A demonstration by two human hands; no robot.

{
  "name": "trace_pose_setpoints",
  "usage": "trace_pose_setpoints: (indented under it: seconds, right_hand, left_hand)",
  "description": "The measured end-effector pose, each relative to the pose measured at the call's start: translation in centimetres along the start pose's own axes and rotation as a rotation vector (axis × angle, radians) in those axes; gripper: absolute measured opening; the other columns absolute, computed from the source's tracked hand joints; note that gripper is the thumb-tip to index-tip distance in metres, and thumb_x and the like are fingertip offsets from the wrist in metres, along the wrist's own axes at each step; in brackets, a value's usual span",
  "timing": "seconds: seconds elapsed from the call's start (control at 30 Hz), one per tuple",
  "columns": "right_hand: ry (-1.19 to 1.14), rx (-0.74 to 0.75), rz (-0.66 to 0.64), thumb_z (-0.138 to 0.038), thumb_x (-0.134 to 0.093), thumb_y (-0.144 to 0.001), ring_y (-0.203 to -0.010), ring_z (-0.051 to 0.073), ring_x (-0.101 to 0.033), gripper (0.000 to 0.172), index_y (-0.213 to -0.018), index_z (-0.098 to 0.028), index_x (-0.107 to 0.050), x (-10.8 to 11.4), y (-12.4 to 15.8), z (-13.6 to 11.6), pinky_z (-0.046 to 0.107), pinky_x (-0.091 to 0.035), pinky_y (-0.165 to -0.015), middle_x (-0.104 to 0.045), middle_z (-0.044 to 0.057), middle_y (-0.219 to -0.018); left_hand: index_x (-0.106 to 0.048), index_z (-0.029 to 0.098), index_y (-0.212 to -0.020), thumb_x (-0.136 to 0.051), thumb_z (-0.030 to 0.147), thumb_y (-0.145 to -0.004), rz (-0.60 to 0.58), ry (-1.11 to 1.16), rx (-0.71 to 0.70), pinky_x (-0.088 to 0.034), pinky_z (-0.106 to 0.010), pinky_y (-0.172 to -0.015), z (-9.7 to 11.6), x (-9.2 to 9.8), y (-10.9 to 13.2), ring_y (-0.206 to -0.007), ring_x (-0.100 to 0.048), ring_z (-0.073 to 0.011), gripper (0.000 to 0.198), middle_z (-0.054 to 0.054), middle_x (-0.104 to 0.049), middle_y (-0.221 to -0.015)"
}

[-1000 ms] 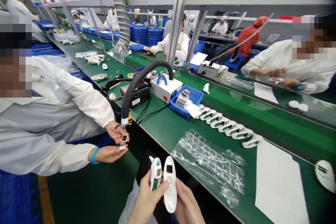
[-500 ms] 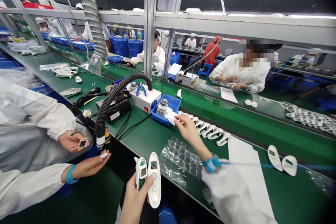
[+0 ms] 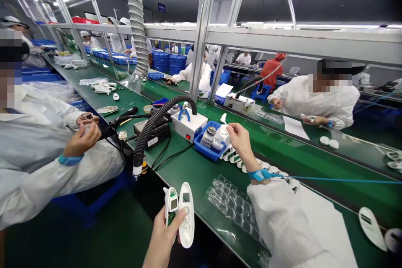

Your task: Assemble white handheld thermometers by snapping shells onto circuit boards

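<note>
Side by side in my left hand (image 3: 163,230) are two parts of an ear thermometer: a white body (image 3: 172,203) with a small screen and green circuit board, and a white oval cover (image 3: 187,227) with a window and three round buttons. The thumb presses on the cover. My right hand (image 3: 241,141) is closed in a pinch on a white wipe (image 3: 222,133), whose fabric is raised above a small blue tray (image 3: 204,151). Inside the tray a bottle with a metal top (image 3: 208,136) stands beside the wipe. A blue wrist strap (image 3: 260,175) circles my right wrist.
White thermometer housings (image 3: 243,166) line the bench behind clear plastic blister trays (image 3: 230,203). Paper sheets (image 3: 326,222) lie at right. A black fume hose (image 3: 150,130) arches from a white box (image 3: 190,123). A co-worker's hand (image 3: 83,136) is at left, another person across.
My right hand has lifted the wipe up slightly from the tray. The view has swung left. The co-worker at left has drawn both hands closer to the body. My left hand keeps its hold.
</note>
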State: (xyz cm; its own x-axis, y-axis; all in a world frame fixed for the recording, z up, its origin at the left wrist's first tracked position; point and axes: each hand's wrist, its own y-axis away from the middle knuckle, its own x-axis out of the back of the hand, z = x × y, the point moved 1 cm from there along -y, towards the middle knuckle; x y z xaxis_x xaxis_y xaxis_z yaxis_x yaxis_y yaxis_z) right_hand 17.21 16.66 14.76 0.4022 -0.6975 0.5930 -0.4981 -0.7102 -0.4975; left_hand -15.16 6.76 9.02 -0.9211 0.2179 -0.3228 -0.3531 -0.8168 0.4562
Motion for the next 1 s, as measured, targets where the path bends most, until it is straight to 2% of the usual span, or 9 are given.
trace_pose_setpoints:
  seconds: [0.13, 0.23, 0.3, 0.4, 0.53, 0.63, 0.8, 0.9, 1.0]
  right_hand:
    - [-0.003, 0.114, -0.018, -0.036, -0.044, -0.086, -0.080, 0.018, -0.057, 0.030, -0.090, -0.014, -0.064, -2.1, -1.4, -1.8, 0.029, -0.044, -0.077, -0.063, 0.008, -0.088]
    - [0.021, 0.194, -0.080, -0.039, -0.047, -0.086, -0.080, 0.019, -0.056, 0.032, -0.080, -0.015, -0.067, -3.8, -0.9, -2.3, 0.031, -0.044, -0.078, -0.059, 0.009, -0.087]
    - [0.037, 0.228, -0.106, -0.042, -0.050, -0.085, -0.081, 0.020, -0.055, 0.033, -0.083, -0.016, -0.069, -4.3, -0.5, -2.1, 0.032, -0.044, -0.076, -0.057, 0.009, -0.091]
    - [0.046, 0.259, -0.135, -0.040, -0.052, -0.083, -0.080, 0.020, -0.056, 0.030, -0.085, -0.016, -0.070, -3.7, -0.3, -2.0, 0.032, -0.044, -0.075, -0.057, 0.009, -0.089]
    - [0.003, 0.272, -0.138, -0.036, -0.052, -0.086, -0.074, 0.018, -0.057, 0.026, -0.082, -0.016, -0.068, -1.0, 1.1, -3.3, 0.031, -0.044, -0.072, -0.060, 0.006, -0.082]
    - [-0.096, 0.325, -0.211, -0.034, -0.051, -0.090, -0.078, 0.017, -0.058, 0.023, -0.091, -0.017, -0.067, 1.3, 5.2, -5.8, 0.029, -0.045, -0.072, -0.060, 0.006, -0.088]
    - [-0.199, 0.377, -0.573, -0.018, -0.039, -0.096, -0.088, 0.016, -0.055, 0.024, -0.108, -0.020, -0.060, 2.3, 15.9, -10.3, 0.026, -0.047, -0.075, -0.055, 0.009, -0.101]
    - [-0.133, 0.477, -0.771, -0.006, -0.035, -0.091, -0.090, 0.018, -0.051, 0.031, -0.109, -0.019, -0.057, 1.9, 20.5, -11.0, 0.028, -0.047, -0.075, -0.052, 0.009, -0.103]
    - [-0.020, 0.567, -0.844, 0.003, -0.033, -0.083, -0.088, 0.019, -0.048, 0.036, -0.101, -0.017, -0.057, 2.0, 22.0, -10.5, 0.031, -0.045, -0.073, -0.053, 0.009, -0.098]
  left_hand:
    - [-0.062, 0.014, -0.101, -0.078, 0.049, -0.065, -0.020, 0.014, -0.013, -0.045, -0.019, -0.063, 0.1, 0.0, -0.2, -0.074, -0.054, -0.0134, 0.052, -0.002, -0.060, -0.078]
    - [-0.062, 0.014, -0.101, -0.077, 0.050, -0.065, -0.010, 0.005, -0.016, -0.041, -0.018, -0.056, 0.0, 0.0, -0.1, -0.069, -0.053, -0.0123, 0.052, -0.001, -0.059, -0.077]
    - [-0.063, 0.014, -0.096, -0.076, 0.052, -0.065, 0.005, -0.005, -0.025, -0.038, -0.017, -0.051, 0.0, 0.1, 0.1, -0.064, -0.051, -0.0114, 0.051, -0.001, -0.057, -0.072]
    - [-0.062, 0.014, -0.094, -0.076, 0.054, -0.063, 0.020, -0.012, -0.022, -0.037, -0.017, -0.049, -0.1, 0.3, 0.5, -0.062, -0.049, -0.0108, 0.053, 0.000, -0.057, -0.071]
    - [-0.061, 0.013, -0.092, -0.077, 0.055, -0.062, 0.023, -0.028, -0.027, -0.038, -0.017, -0.048, -0.4, 0.6, 1.1, -0.058, -0.047, -0.0089, 0.054, 0.001, -0.055, -0.068]
    - [-0.059, 0.012, -0.082, -0.075, 0.054, -0.066, -0.010, -0.075, -0.060, -0.034, -0.017, -0.042, -0.9, 0.8, 1.3, -0.049, -0.043, -0.0066, 0.047, 0.003, -0.050, -0.060]
    - [-0.056, 0.013, -0.078, -0.072, 0.052, -0.070, -0.090, -0.167, -0.058, -0.032, -0.017, -0.038, -1.7, 1.3, 1.1, -0.042, -0.040, -0.0060, 0.043, 0.005, -0.047, -0.055]
    - [-0.060, 0.012, -0.094, -0.070, 0.046, -0.075, -0.104, -0.172, -0.111, -0.046, -0.019, -0.057, -1.8, 1.6, 1.1, -0.063, -0.054, -0.0111, 0.040, -0.001, -0.059, -0.072]
    - [-0.062, 0.012, -0.102, -0.069, 0.041, -0.077, -0.148, -0.200, -0.141, -0.047, -0.022, -0.075, -2.0, 1.8, 1.4, -0.084, -0.056, -0.0158, 0.039, -0.006, -0.064, -0.090]
